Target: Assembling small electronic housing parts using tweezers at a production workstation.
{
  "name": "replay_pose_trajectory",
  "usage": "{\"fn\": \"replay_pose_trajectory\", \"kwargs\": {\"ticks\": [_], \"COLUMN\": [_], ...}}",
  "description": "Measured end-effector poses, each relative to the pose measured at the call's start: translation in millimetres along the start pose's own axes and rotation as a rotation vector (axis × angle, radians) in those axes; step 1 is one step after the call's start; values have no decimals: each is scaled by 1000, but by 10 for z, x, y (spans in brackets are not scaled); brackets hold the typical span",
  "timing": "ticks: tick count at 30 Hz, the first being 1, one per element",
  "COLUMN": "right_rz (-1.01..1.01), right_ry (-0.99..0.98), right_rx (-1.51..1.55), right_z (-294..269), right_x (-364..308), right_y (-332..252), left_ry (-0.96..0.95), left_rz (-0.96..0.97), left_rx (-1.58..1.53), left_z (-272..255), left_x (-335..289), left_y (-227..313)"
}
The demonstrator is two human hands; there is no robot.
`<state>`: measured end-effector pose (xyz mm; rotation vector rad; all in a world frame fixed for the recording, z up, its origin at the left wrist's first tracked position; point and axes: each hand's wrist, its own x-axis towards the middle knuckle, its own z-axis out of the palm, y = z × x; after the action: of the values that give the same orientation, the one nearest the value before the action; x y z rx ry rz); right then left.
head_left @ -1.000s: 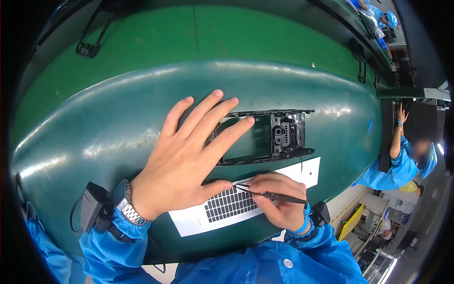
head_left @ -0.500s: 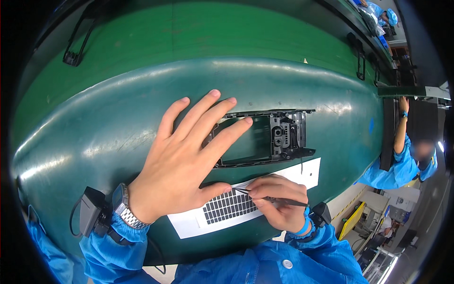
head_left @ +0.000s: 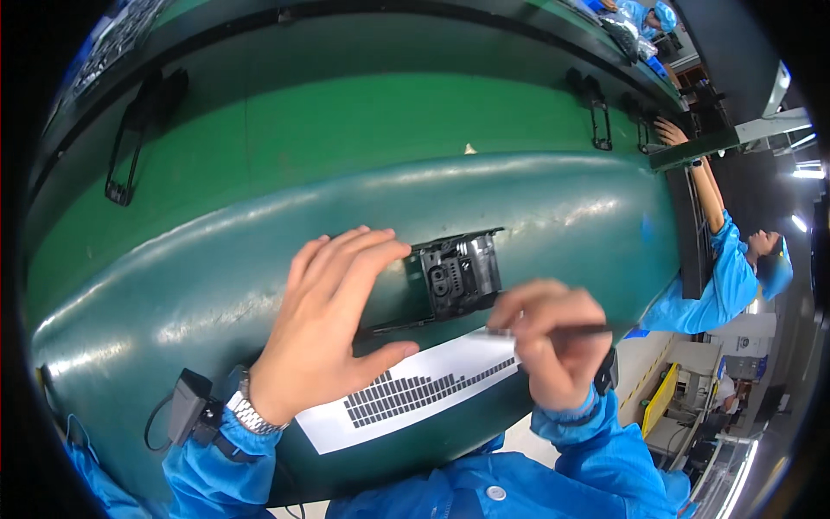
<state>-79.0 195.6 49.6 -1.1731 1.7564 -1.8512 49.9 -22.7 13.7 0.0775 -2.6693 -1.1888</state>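
A black plastic frame [head_left: 462, 272] lies on the green tabletop, its left part hidden by my left hand [head_left: 324, 320]. That hand reaches over the frame with its fingers extended close together and the thumb spread away, above a white sheet [head_left: 324, 432]. Rows of small black rectangular stickers [head_left: 393, 403] cover much of the sheet. To the right, my right hand [head_left: 562, 337] is raised near the sheet's right end, closed around dark tweezers [head_left: 584, 331]. Motion blurs the tweezers' tips, so I cannot tell whether they pinch anything.
Black frames hang or stand along the green far panel, one at left [head_left: 125, 164] and others at right [head_left: 599, 117]. A co-worker in a blue smock [head_left: 700, 294] reaches in at the right. A metal post [head_left: 735, 137] crosses there.
My right hand with the tweezers has lifted from the stickers and moved right. My left hand's fingers have drawn closer together. The view has shifted, and the frame appears further left.
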Motion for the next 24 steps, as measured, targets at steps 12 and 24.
{"fn": "replay_pose_trajectory", "kwargs": {"ticks": [12, 24], "right_rz": [31, 25], "right_ry": [-93, -124], "right_rx": [-172, -187], "right_z": [-156, -200], "right_x": [452, 458], "right_y": [643, 633], "left_ry": [105, 77], "left_rz": [72, 72], "left_rx": [-84, -56], "left_z": [257, 269], "left_x": [159, 201], "left_y": [-105, -101]}}
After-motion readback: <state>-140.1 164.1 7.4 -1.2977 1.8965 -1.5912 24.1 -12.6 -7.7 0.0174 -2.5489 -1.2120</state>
